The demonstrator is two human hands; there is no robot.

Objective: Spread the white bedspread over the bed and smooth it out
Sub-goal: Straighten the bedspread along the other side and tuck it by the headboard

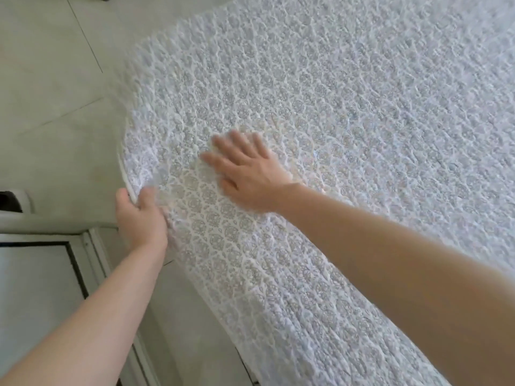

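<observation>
The white bedspread [348, 107], quilted with a grey lace-like pattern, lies over the bed and fills most of the view. My left hand [139, 215] grips its left edge near the corner, thumb on top and fingers curled under the hem. My right hand [245, 174] lies flat on the cloth a little to the right, fingers spread and blurred by motion. The bed itself is hidden under the bedspread.
Pale tiled floor [55, 79] runs along the bed's left side. A white-framed glass door or window [36, 274] stands at the lower left, with a grey ledge [41, 218] above it. A dark object [8, 200] shows at the left edge.
</observation>
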